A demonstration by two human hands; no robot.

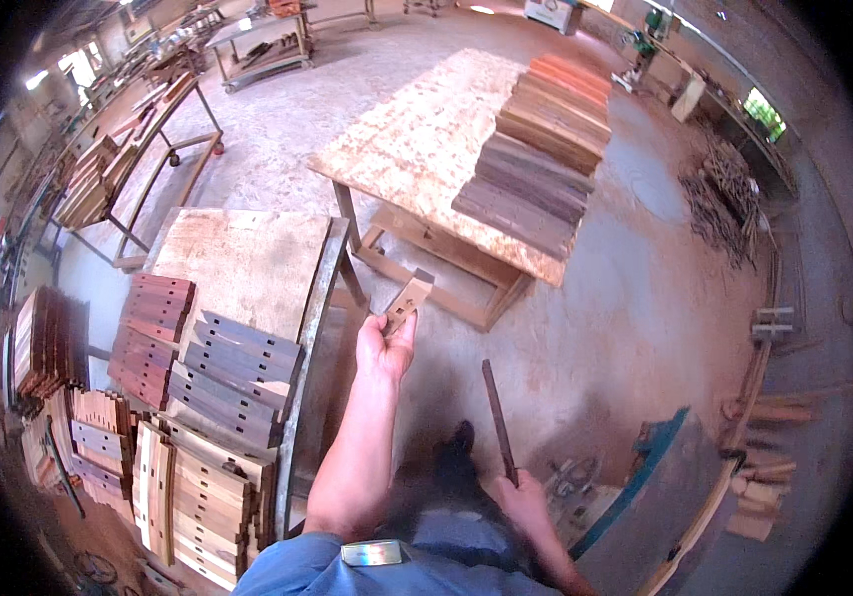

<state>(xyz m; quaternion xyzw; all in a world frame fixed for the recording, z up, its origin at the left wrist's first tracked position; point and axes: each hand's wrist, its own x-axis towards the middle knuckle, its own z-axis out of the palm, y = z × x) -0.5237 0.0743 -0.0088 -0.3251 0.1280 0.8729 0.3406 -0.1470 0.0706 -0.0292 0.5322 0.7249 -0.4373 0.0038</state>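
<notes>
The left hand (pixel 385 348) grasps the near end of a brown wooden block (pixel 415 292), which juts far and right beyond the grip. Near right, the right hand (pixel 526 500) clasps a dark stick (pixel 496 409) by its near end.

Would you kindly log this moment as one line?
left hand: holds brown wood piece; right hand: holds dark bar; ahead: table bearing wooden strips

From my head, a wide fisheye looks down and ahead, my fingers (pixel 408 330) near below it and the floor (pixel 635 238) stretching away beyond.
</notes>
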